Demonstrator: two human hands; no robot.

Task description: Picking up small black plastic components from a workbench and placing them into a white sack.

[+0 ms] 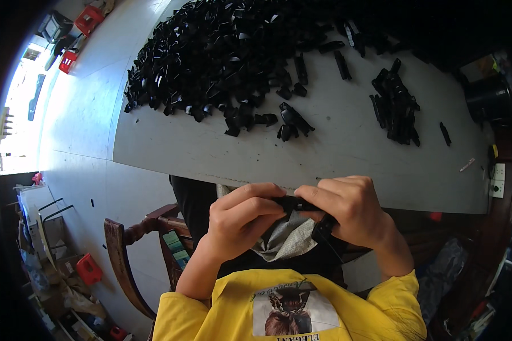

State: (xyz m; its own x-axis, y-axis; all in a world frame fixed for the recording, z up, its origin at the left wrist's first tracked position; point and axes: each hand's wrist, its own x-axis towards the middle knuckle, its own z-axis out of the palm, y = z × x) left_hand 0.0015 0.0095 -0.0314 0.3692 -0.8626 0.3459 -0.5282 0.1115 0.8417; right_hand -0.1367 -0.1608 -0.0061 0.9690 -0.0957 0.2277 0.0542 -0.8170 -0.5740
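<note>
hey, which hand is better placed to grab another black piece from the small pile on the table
Probably the right hand: the small pile lies on its side of the table. Both hands now pinch the black part; the left hand could keep hold.

1. We see glossy black plastic parts [222, 57] heaped on a pale grey table [347, 165].
2. We note a yellow shirt [370, 312] bearing a white-and-brown print.
3. A grey patterned cloth [287, 241] lies on black trousers [196, 199].
4. Red stools [88, 267] stand on the floor; the chair [125, 256] is dark brown.
</note>
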